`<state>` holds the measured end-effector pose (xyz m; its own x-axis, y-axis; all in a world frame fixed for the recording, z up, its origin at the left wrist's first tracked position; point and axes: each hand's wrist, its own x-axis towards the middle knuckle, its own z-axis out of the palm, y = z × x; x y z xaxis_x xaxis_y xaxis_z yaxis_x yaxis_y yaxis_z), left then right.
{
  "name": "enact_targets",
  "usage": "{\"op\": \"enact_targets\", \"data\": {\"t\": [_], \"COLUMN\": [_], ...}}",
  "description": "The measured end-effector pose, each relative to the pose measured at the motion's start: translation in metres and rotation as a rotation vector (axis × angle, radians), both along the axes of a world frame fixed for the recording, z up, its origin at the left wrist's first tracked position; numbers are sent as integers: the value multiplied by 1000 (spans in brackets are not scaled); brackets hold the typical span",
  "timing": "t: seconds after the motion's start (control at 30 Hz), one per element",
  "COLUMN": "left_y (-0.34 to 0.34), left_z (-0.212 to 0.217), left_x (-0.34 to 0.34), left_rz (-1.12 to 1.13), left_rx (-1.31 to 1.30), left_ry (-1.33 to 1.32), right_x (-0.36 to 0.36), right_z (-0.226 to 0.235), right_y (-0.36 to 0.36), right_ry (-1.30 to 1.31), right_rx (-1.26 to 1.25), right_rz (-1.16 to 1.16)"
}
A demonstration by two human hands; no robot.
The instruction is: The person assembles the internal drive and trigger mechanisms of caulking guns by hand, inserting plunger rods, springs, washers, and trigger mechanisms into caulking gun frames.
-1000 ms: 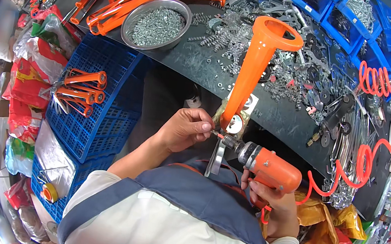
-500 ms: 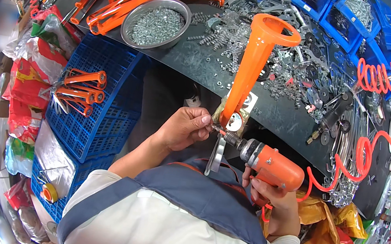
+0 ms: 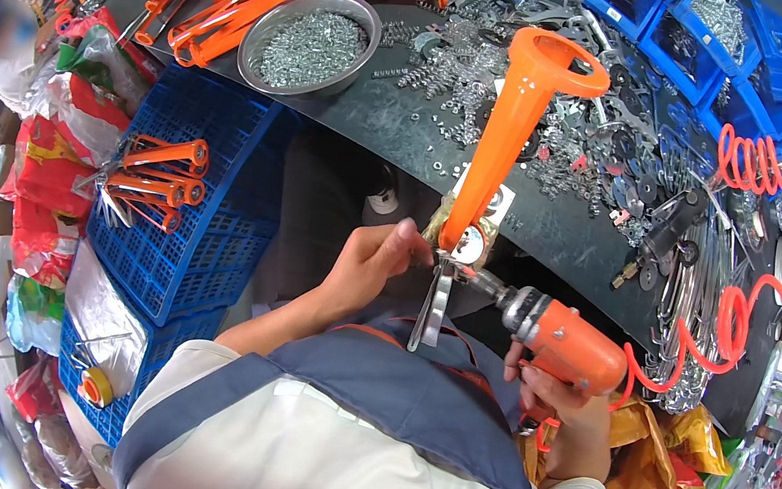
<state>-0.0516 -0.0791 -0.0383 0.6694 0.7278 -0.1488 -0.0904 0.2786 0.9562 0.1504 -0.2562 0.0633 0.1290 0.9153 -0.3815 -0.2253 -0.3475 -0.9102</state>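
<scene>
An orange handle-like part [image 3: 507, 130] with a wide ring at its top stands tilted at the bench's front edge. At its lower end are a round white disc [image 3: 469, 245] and two metal levers [image 3: 431, 313] hanging down. My left hand [image 3: 377, 258] is beside that lower end, fingers curled and thumb up; whatever they grip is hidden. My right hand [image 3: 565, 397] is wrapped round the grip of an orange power screwdriver [image 3: 578, 348], whose tip points at the lower end of the part, just right of the levers.
A metal bowl of small fasteners [image 3: 310, 42] sits on the dark bench [image 3: 382, 132] near stacked orange frames [image 3: 245, 5]. Loose springs and small parts [image 3: 571, 120] are heaped behind. Blue bins [image 3: 683, 50] line the back; blue crates [image 3: 181, 193] stand left. A red coiled hose [image 3: 728, 325] hangs right.
The screwdriver has moved right and slightly down with my right hand, its tip drawing away from my left fingers. My left hand has turned slightly, with its thumb more upright.
</scene>
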Motion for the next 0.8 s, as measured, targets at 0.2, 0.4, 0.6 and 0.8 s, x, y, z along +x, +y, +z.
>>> {"op": "enact_targets", "data": {"t": [0.2, 0.4, 0.6, 0.8], "left_y": [-10, -5, -5, -4], "left_z": [-3, -23, -37, -35], "left_x": [22, 35, 34, 41], "left_rz": [77, 48, 73, 54], "left_rx": [1073, 1235, 1260, 1222], "left_ry": [113, 88, 56, 38], "right_x": [17, 26, 35, 35], "right_z": [6, 8, 27, 58], "right_y": [2, 34, 62, 122], "right_ry": [-190, -234, -534, -783], "right_rx": [-35, -206, -43, -167], "right_rz": [-79, 84, 369, 699]}}
